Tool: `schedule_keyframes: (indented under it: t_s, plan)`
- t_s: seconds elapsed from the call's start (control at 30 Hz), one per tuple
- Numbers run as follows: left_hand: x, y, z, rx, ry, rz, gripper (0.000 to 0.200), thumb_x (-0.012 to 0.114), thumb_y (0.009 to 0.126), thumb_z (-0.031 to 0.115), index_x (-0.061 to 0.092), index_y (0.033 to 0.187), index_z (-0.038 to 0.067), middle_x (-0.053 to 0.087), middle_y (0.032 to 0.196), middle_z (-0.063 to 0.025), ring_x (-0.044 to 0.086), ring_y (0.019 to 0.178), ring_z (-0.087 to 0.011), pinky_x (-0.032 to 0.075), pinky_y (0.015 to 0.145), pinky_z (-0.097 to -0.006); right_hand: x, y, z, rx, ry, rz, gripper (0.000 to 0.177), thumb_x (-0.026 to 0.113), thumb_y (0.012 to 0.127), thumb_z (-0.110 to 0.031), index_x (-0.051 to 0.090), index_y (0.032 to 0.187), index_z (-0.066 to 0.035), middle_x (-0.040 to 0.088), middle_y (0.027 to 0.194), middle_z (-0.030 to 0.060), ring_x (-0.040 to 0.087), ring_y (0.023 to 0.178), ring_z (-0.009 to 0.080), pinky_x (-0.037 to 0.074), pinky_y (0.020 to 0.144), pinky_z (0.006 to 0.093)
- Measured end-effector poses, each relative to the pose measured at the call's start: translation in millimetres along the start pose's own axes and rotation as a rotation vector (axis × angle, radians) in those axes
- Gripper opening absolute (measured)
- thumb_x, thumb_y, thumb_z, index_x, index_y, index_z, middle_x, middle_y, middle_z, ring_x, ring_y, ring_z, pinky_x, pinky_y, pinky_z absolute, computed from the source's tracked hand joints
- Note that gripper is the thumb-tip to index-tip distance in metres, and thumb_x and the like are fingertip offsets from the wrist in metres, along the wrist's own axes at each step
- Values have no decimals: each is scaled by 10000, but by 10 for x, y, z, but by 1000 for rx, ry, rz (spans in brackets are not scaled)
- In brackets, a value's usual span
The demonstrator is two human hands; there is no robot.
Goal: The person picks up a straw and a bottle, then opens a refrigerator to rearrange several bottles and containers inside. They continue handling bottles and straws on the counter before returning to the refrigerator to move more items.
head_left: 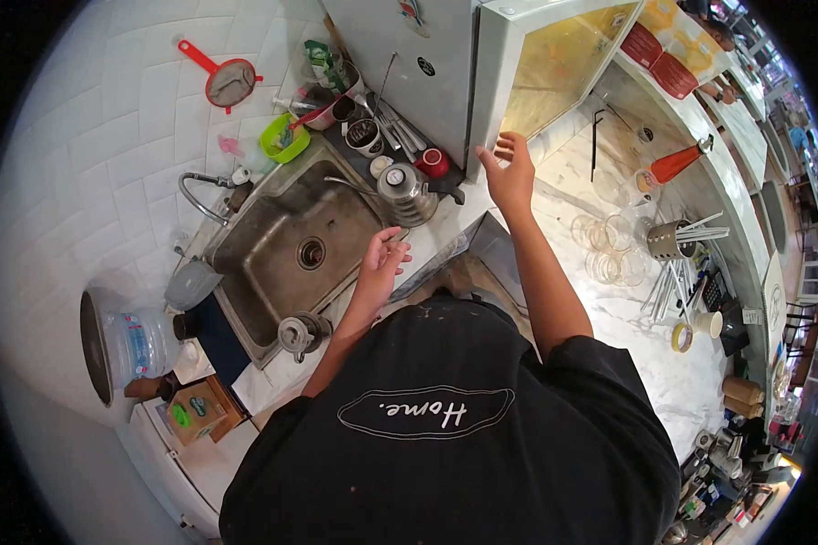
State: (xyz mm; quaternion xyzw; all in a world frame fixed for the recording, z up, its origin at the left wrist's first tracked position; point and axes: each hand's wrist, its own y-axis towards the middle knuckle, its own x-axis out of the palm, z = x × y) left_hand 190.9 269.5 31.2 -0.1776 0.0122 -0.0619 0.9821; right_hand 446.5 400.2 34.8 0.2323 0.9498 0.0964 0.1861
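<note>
My left hand (382, 266) is half curled with its fingers apart, in front of the right rim of the steel sink (273, 232). Nothing is in it. The steel gooseneck kettle (407, 194) stands on the counter just beyond that hand, its spout over the sink and its black handle to the right. My right hand (509, 173) is raised, thumb and fingers apart and holding nothing, by the lower corner of the white-framed glass display case (497, 82). Behind the kettle are a red cup (433, 163) and a dark-filled container (364, 136).
A French press (303, 334) stands at the sink's near corner. On the right, the marble counter (627, 354) carries clear glasses (616, 250), a straw holder (671, 240) and a red bottle (682, 162). A grey fridge (418, 82) stands ahead; a water jug (141, 345) is on the left.
</note>
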Motion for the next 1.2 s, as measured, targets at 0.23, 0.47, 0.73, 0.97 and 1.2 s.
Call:
schedule_keyframes:
  t_s: [0.23, 0.47, 0.73, 0.97, 1.2]
  plan:
    - [174, -217, -54, 2, -51, 69, 411, 551, 1035, 294, 474, 1402, 124, 636, 1177, -59, 608, 1042, -156, 455, 882, -324, -208, -619, 398, 175, -9, -193, 478, 776, 860, -267, 590, 1218, -10, 688, 1126, 194, 687, 986, 298, 536, 867, 396]
    - [519, -697, -285, -48, -61, 110, 392, 541, 1043, 296, 481, 1393, 129, 641, 1177, -61, 609, 1049, -152, 457, 889, -321, -337, -905, 507, 104, 17, -409, 448, 758, 875, -286, 609, 1190, -5, 682, 1130, 191, 666, 1043, 310, 515, 913, 407]
    - [735, -1299, -684, -121, -119, 246, 393, 543, 1041, 284, 477, 1392, 120, 643, 1192, -79, 621, 1037, -169, 473, 877, -340, 242, -630, 435, -218, -63, -403, 503, 775, 845, -319, 588, 1188, -2, 628, 1135, 236, 594, 1092, 416, 472, 947, 461]
    - [750, -1677, -837, -193, -165, 386, 405, 551, 1037, 285, 474, 1396, 114, 645, 1182, -82, 624, 1048, -176, 481, 870, -339, 573, -567, 404, -140, -39, -486, 484, 774, 848, -394, 627, 1074, 8, 686, 961, 246, 659, 925, 428, 510, 823, 472]
    - [613, -1756, -844, -123, -212, 425, 434, 565, 1031, 294, 461, 1420, 133, 641, 1222, -87, 628, 1062, -190, 470, 903, -357, 732, -350, 428, -50, -148, -604, 481, 745, 858, -478, 700, 877, 0, 689, 758, 148, 635, 690, 243, 509, 713, 347]
